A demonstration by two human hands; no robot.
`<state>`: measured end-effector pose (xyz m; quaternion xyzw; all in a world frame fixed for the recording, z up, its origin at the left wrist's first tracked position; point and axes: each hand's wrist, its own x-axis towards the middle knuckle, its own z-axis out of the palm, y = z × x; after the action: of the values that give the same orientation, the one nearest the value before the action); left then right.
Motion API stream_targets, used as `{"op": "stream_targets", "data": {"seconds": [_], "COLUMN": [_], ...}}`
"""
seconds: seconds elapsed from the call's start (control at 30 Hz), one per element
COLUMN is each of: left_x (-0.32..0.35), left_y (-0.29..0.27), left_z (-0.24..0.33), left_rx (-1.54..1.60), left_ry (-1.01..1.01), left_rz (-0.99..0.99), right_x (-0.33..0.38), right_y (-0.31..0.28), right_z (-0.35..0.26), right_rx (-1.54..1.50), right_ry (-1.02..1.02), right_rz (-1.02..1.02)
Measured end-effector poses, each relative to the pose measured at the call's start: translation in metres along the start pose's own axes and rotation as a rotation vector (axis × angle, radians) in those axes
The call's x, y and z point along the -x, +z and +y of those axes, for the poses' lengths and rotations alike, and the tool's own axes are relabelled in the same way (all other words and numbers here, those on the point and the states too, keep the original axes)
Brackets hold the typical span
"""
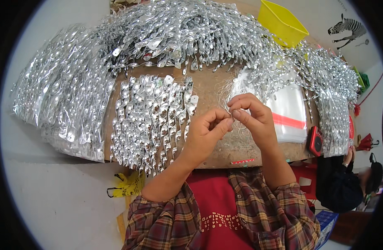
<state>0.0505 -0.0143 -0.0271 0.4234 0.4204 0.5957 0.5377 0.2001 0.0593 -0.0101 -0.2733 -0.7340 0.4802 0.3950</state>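
Silver, mirror-bright spiral strips (152, 121) in rows on brown board (212, 89); same silver in heaped strips (179, 33) at far edge and in clear-bagged bundles (62, 87) at left. Bin (281, 21) plain yellow. Clear plastic bags (289, 112) whitish, with red stripe. Small device (315, 141) red with black face. Thread tuft (233, 87) white. Sleeves (170, 221) plaid: maroon, tan, grey. Apron (218, 208) red with pale print. Yellow bag (129, 185) below board. Wall picture (346, 27): black-and-white striped zebra. Floor (54, 196) pale grey.
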Motion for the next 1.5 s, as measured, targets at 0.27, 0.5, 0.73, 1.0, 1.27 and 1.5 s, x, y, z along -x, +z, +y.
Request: {"op": "stream_targets", "data": {"seconds": [0.27,0.5,0.73,1.0,1.27,1.5], "left_x": [0.001,0.0,0.002,-0.002,0.002,0.0], "left_y": [-0.002,0.0,0.004,-0.007,-0.005,-0.003], "left_z": [-0.003,-0.01,-0.001,-0.003,0.002,-0.003], "left_rx": [-0.001,-0.323,-0.048,0.451,0.459,0.45], "left_ry": [0.019,0.218,0.058,-0.217,-0.173,-0.129], "left_rz": [0.035,0.118,0.177,0.031,-0.015,0.048], "right_x": [-0.004,-0.003,0.004,0.004,0.007,0.011], "right_y": [-0.005,0.002,0.011,0.007,0.008,0.011], "right_z": [-0.007,-0.015,-0.018,-0.013,0.003,-0.002], "right_rx": [0.142,0.418,0.658,0.666,0.352,0.438], "right_ry": [-0.012,-0.108,-0.356,-0.516,-0.209,-0.31], "right_rz": [-0.007,-0.044,0.137,0.092,0.091,0.123]}}
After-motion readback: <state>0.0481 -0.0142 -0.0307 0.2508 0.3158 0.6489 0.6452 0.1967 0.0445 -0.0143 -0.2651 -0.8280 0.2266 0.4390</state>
